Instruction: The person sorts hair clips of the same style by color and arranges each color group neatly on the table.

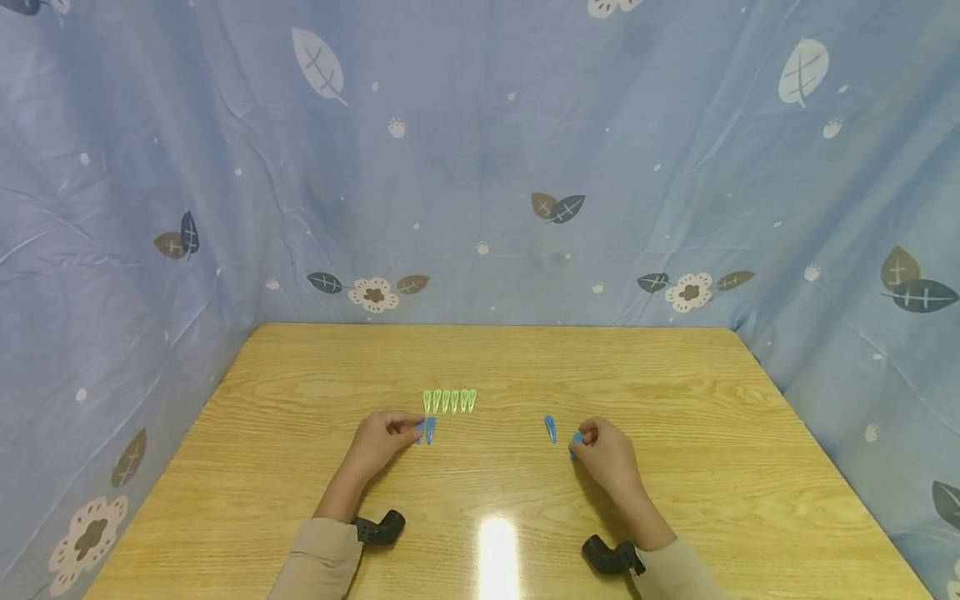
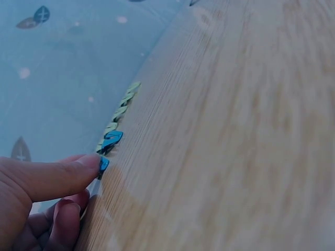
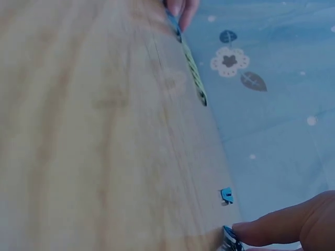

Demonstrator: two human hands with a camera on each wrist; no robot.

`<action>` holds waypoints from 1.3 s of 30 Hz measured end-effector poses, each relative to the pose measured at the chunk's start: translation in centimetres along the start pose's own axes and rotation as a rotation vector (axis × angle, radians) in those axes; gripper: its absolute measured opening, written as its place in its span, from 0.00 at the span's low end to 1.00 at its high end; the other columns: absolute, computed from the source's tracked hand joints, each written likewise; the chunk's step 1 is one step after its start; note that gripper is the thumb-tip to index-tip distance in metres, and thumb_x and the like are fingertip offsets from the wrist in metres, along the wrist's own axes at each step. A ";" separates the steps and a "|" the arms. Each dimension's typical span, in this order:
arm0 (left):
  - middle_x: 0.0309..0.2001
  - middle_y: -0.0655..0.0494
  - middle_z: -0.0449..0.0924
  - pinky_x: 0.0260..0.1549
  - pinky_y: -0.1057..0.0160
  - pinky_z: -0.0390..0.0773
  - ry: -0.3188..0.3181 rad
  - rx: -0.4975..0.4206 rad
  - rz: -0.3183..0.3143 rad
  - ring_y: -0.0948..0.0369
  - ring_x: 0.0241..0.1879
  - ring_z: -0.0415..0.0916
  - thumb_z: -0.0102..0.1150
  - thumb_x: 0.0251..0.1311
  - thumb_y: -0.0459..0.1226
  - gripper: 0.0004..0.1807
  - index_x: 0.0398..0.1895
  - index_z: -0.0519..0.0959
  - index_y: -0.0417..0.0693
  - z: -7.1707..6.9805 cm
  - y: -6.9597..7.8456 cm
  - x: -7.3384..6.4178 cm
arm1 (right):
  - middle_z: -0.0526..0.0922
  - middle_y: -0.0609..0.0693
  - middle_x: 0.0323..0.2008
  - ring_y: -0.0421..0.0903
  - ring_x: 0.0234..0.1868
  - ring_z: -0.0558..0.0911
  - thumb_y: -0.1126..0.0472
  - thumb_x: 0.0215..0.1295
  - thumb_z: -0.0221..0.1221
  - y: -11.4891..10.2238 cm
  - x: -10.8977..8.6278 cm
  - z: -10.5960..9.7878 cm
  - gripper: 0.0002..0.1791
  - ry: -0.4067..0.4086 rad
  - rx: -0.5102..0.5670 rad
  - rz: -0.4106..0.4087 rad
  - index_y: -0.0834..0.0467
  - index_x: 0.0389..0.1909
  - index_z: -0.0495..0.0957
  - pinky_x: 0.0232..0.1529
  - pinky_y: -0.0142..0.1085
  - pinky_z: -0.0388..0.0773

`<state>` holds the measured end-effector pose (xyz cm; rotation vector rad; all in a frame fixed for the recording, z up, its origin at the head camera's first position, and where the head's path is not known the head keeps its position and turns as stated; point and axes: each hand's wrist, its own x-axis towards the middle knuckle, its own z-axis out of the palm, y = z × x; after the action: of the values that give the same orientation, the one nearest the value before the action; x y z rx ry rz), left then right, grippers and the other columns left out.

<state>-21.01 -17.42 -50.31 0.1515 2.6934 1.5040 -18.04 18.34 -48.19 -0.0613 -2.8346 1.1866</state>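
My left hand (image 1: pixel 384 443) pinches a blue snap hair clip (image 2: pixel 104 165) between thumb and forefinger, low over the table. Right beside it lies another blue hair clip (image 1: pixel 431 431), just in front of a row of several light green hair clips (image 1: pixel 446 402). On the other side, the fingers of my right hand (image 1: pixel 611 458) hold blue hair clip material (image 1: pixel 576 442) close to the tabletop; I cannot tell how many clips are there. A single blue hair clip (image 1: pixel 551 429) lies a little left of that hand, slightly tilted.
The wooden table (image 1: pixel 487 358) reaches back to a blue patterned curtain (image 1: pixel 480 167), which also hangs along both sides. A black wrist mount (image 1: pixel 381 528) sits at the left sleeve, and a similar mount (image 1: pixel 611 557) at the right. Light glares on the front of the tabletop.
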 end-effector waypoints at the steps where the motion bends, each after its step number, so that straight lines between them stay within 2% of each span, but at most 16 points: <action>1: 0.28 0.58 0.74 0.26 0.66 0.69 -0.001 0.000 0.001 0.60 0.28 0.66 0.66 0.56 0.35 0.12 0.45 0.85 0.46 0.0 0.0 0.0 | 0.75 0.50 0.27 0.42 0.24 0.73 0.68 0.57 0.62 -0.1 0.1 0.0 0.14 -0.002 -0.008 -0.004 0.72 0.42 0.76 0.23 0.28 0.70; 10: 0.28 0.57 0.72 0.25 0.67 0.67 -0.006 -0.005 0.002 0.60 0.28 0.65 0.66 0.56 0.35 0.13 0.45 0.85 0.45 0.0 -0.1 0.0 | 0.76 0.51 0.26 0.42 0.24 0.74 0.71 0.58 0.61 -0.4 0.3 0.0 0.10 -0.011 0.017 -0.011 0.72 0.40 0.77 0.22 0.26 0.70; 17: 0.28 0.57 0.72 0.25 0.67 0.67 -0.009 -0.007 -0.008 0.60 0.28 0.65 0.66 0.56 0.35 0.13 0.45 0.85 0.46 0.1 -0.1 0.0 | 0.79 0.53 0.31 0.45 0.31 0.77 0.70 0.58 0.63 0.0 0.7 0.0 0.11 0.005 0.075 0.000 0.70 0.41 0.79 0.30 0.30 0.75; 21: 0.28 0.57 0.72 0.26 0.67 0.68 -0.012 -0.008 -0.008 0.60 0.28 0.65 0.66 0.57 0.35 0.12 0.45 0.85 0.45 0.0 0.0 -0.1 | 0.80 0.53 0.35 0.47 0.36 0.78 0.68 0.60 0.63 -0.2 0.9 0.1 0.12 0.005 0.143 0.003 0.67 0.44 0.79 0.34 0.29 0.75; 29: 0.28 0.56 0.72 0.25 0.67 0.67 -0.016 -0.020 -0.004 0.60 0.28 0.64 0.66 0.57 0.35 0.12 0.45 0.85 0.44 -0.2 0.1 -0.1 | 0.79 0.57 0.40 0.47 0.39 0.78 0.70 0.61 0.62 -1.3 1.0 0.5 0.13 -0.028 0.376 0.012 0.69 0.47 0.77 0.36 0.27 0.77; 33: 0.28 0.56 0.73 0.25 0.67 0.67 -0.014 -0.022 -0.007 0.60 0.27 0.64 0.66 0.57 0.34 0.12 0.45 0.85 0.45 -0.2 0.2 -0.1 | 0.79 0.58 0.40 0.48 0.40 0.78 0.70 0.61 0.61 -1.9 1.1 1.0 0.13 -0.061 0.435 0.000 0.68 0.47 0.77 0.38 0.26 0.76; 39: 0.28 0.56 0.72 0.24 0.68 0.66 -0.014 -0.027 -0.008 0.60 0.28 0.64 0.66 0.57 0.34 0.12 0.44 0.85 0.45 -0.1 0.0 -0.1 | 0.78 0.58 0.39 0.49 0.40 0.77 0.71 0.61 0.61 -3.0 1.1 2.0 0.12 -0.109 0.473 -0.069 0.68 0.46 0.77 0.40 0.27 0.75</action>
<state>-20.96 -17.48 -50.29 0.1495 2.6586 1.5301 -19.29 14.89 -47.38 0.1283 -2.5310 1.8525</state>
